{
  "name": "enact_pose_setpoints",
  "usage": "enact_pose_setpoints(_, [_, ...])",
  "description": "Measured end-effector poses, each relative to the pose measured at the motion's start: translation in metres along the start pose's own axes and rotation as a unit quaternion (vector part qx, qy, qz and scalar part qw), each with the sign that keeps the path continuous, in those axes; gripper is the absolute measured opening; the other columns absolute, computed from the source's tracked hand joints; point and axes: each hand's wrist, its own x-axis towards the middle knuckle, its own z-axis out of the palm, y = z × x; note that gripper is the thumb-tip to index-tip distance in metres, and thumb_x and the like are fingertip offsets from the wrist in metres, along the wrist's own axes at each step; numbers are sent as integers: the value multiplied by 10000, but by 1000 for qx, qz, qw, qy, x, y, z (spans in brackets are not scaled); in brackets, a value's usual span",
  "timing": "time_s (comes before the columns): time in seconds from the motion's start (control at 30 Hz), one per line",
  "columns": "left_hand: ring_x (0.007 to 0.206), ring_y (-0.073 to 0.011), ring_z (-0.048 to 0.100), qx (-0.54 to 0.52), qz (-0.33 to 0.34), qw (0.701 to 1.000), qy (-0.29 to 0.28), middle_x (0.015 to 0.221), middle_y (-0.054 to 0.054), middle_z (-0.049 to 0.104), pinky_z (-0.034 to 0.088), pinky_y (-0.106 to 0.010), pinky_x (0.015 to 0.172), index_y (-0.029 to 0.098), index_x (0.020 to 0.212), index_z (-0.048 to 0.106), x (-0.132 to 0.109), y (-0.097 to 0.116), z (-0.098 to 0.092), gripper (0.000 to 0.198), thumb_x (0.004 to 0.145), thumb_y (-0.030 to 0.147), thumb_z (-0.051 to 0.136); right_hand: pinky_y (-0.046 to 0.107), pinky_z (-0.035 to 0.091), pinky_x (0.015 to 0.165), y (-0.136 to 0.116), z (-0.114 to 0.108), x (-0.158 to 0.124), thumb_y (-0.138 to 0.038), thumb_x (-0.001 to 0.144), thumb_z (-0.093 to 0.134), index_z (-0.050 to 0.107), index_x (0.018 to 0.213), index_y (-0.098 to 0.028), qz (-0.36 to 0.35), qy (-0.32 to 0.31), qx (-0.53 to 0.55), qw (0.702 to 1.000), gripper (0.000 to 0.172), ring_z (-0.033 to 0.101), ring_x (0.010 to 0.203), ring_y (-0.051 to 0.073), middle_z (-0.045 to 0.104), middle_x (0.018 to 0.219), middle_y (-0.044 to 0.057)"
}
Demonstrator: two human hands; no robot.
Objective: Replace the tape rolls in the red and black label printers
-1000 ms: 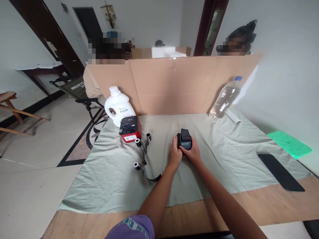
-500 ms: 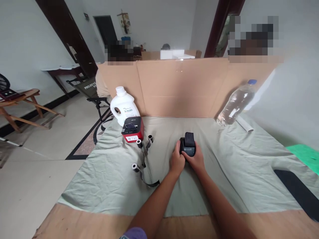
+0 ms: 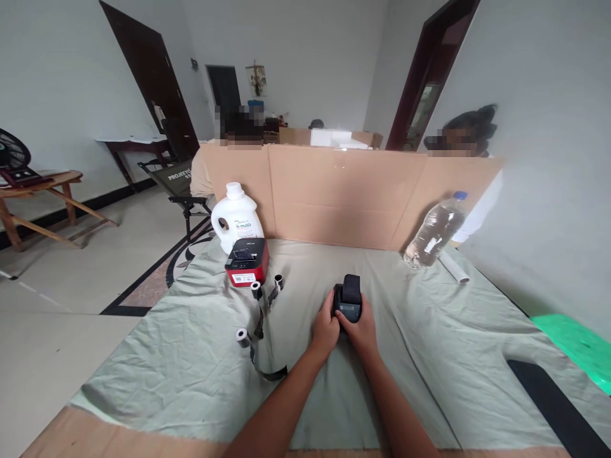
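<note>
Between my two hands is a small black portable printer (image 3: 350, 310), with a wide black strip (image 3: 352, 288) standing up from its top. My left hand (image 3: 326, 326) wraps its left side, and my right hand (image 3: 360, 324) grips the right side with the thumb across the near face. The fingers behind and under the printer are hidden. Left of my hands lie three small rolls with black tails: a near roll (image 3: 242, 337), a middle roll (image 3: 256, 290) and a far roll (image 3: 279, 280). Behind them sits a red and black box-shaped printer (image 3: 247, 261).
A white jug (image 3: 237, 219) stands behind the red printer. A cardboard panel (image 3: 334, 197) closes the far edge, with people behind it. At right are a leaning water bottle (image 3: 435, 232), a white tube (image 3: 454, 267), a green sheet (image 3: 575, 346) and a dark flat slab (image 3: 554, 397).
My view has tilted up and shifted slightly, so the table sits lower in the picture. Both hands keep their hold on the portable printer; the things on the cloth stay put.
</note>
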Motion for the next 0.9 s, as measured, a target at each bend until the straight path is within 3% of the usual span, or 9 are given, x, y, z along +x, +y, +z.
enact_pose_setpoints(0.23, [1502,-211,362,-58,2,998,-10,1616,-110,381,281,-341,1263,109,1541,380,3,1,1,862,686,90,486,524,436,1079,2,1,0,-514,750,744,457,1419,-155,-22,9,10,1000,812,560,1247,344,589,1330,183])
enact_pose_setpoints(0.5, [1485,-206,392,-35,20,999,-4,1596,-96,422,297,-337,1254,142,1518,415,4,-7,-1,802,720,94,494,520,454,1058,3,2,-1,-517,729,748,458,1416,-156,-34,17,1,999,828,574,1238,348,607,1316,183])
enact_pose_setpoints(0.9, [1479,-182,400,4,25,1000,-8,1593,-111,422,313,-351,1247,134,1529,381,5,-1,-1,760,775,88,460,521,450,1059,3,5,1,-494,715,751,474,1396,-151,-34,29,1,999,811,572,1238,345,604,1312,176])
